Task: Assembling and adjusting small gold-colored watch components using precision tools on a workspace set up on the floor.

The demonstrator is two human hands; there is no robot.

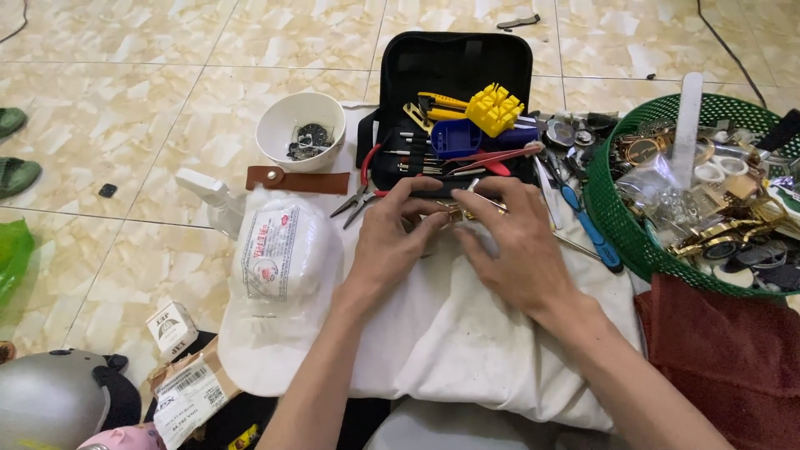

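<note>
Both hands met over a small gold-coloured metal piece (454,214), which lay on a white cloth (467,333) spread over the tiled floor (167,125), just in front of an open black tool case (454,62). The left hand (398,229) had its fingers (417,200) curled and pinching the left end of the piece. The right hand (512,237) lay flatter, its fingers (483,196) loosely spread, with the fingertips pressing on the right end of the piece (what kind of part it was could not be told, since the fingers covered most of it).

Inside the case sat a yellow block-shaped tool (494,108), a blue holder (456,137) and a row of slim drivers. Red-handled pliers (364,187) lay at the case's left edge, touching the cloth. A blue-handled tool (587,229) lay to the right of the right hand, beside a green plastic basket (612,217) filled with watches and watch parts. A white bowl (301,129) holding small dark parts stood to the left of the case, with a brown leather strap (297,180) just below it. A white cap (279,283) rested on the cloth left of the left forearm. A dark red cloth (725,358) lay below the basket.
</note>
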